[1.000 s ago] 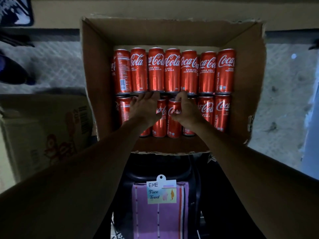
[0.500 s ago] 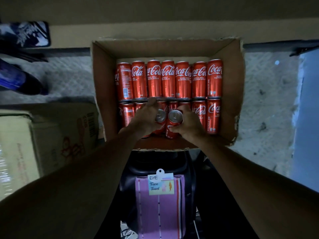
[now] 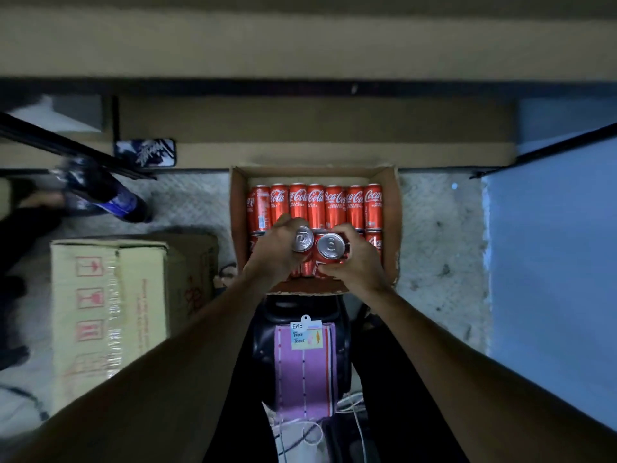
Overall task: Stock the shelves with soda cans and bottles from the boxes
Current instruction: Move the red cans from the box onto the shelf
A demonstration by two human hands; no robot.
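An open cardboard box (image 3: 238, 208) lies on the floor ahead, packed with several red Coca-Cola cans (image 3: 334, 207) lying on their sides. My left hand (image 3: 275, 248) grips one red can (image 3: 302, 239) lifted above the box, its silver top facing me. My right hand (image 3: 355, 259) grips a second red can (image 3: 330, 247) right beside it, silver top up as well. The two cans almost touch. My hands hide part of the near row of cans.
A sealed taped carton (image 3: 110, 315) stands at the left. A dark soda bottle (image 3: 107, 195) lies on the floor at far left near a dark rail. A light blue surface (image 3: 551, 262) fills the right. A purple face towel (image 3: 303, 372) hangs below me.
Both hands have lifted a can each out of the near row and tipped them upright toward me. The camera has pulled back, so the box looks smaller and farther.
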